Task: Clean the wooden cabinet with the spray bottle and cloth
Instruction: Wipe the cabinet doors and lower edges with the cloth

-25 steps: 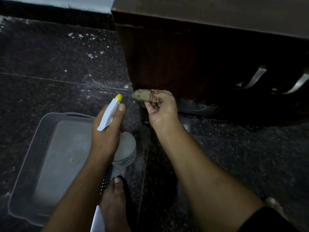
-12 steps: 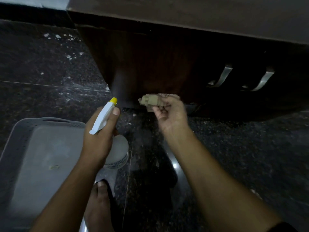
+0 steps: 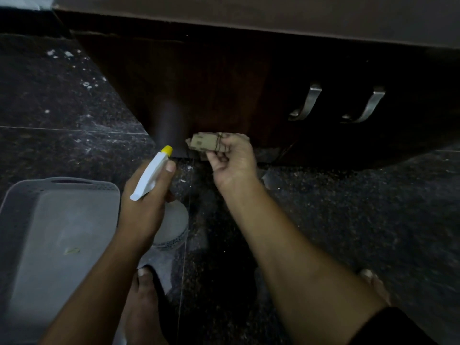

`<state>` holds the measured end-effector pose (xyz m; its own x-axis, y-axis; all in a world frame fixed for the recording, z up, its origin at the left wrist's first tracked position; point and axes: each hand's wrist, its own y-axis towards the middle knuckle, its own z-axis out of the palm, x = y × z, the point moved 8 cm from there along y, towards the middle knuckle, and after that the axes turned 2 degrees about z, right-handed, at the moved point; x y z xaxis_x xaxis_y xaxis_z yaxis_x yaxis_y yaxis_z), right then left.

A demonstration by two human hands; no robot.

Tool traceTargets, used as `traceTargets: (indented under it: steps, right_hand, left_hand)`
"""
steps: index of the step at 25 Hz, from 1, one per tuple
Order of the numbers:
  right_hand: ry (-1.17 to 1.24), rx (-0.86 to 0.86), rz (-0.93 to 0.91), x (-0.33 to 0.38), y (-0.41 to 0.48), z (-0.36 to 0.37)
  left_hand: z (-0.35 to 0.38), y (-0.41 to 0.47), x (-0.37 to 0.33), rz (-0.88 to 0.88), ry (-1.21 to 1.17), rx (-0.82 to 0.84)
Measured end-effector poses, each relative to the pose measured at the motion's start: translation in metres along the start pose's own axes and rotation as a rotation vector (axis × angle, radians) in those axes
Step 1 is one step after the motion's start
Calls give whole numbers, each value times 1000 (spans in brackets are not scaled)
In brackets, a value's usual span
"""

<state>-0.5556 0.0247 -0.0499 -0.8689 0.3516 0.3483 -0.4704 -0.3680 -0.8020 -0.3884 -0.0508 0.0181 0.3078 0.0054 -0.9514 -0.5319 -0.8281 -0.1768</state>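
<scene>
The dark wooden cabinet (image 3: 224,90) fills the upper half of the head view, its lower left corner just ahead of both hands. My left hand (image 3: 145,202) grips a white spray bottle (image 3: 151,174) with a yellow nozzle that points at the cabinet's bottom corner; a pale plume of mist (image 3: 169,120) rises from the nozzle against the wood. My right hand (image 3: 232,161) holds a folded tan cloth (image 3: 206,143) close to the cabinet's lower edge, right of the nozzle.
A grey plastic basket (image 3: 22,197) lies on the dark speckled floor at the lower left. Two curved metal handles (image 3: 305,102) stick out of the cabinet front at right. My bare foot (image 3: 144,302) rests below the bottle.
The view has shifted right, so the cabinet front and its handles show more. A spray plume has appeared at the nozzle. The cloth hand has stayed near the cabinet's bottom edge.
</scene>
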Motion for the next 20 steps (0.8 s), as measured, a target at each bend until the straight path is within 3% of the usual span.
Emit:
traceTargets:
  steps: [4, 7, 12, 16, 20]
  right_hand:
    - [-150, 0, -74, 49, 2, -31]
    - [-99, -83, -185, 99, 7, -73]
    - [-85, -103, -107, 70, 12, -63]
    - [-126, -94, -129, 97, 7, -76]
    - [55, -63, -144, 120, 4, -92]
  left_hand:
    - [13, -4, -2, -1, -26, 21]
    - [19, -8, -3, 3, -9, 52]
    - [37, -13, 3, -43, 4, 131]
    - [53, -17, 30, -121, -18, 169]
    - [77, -22, 56, -190, -66, 224]
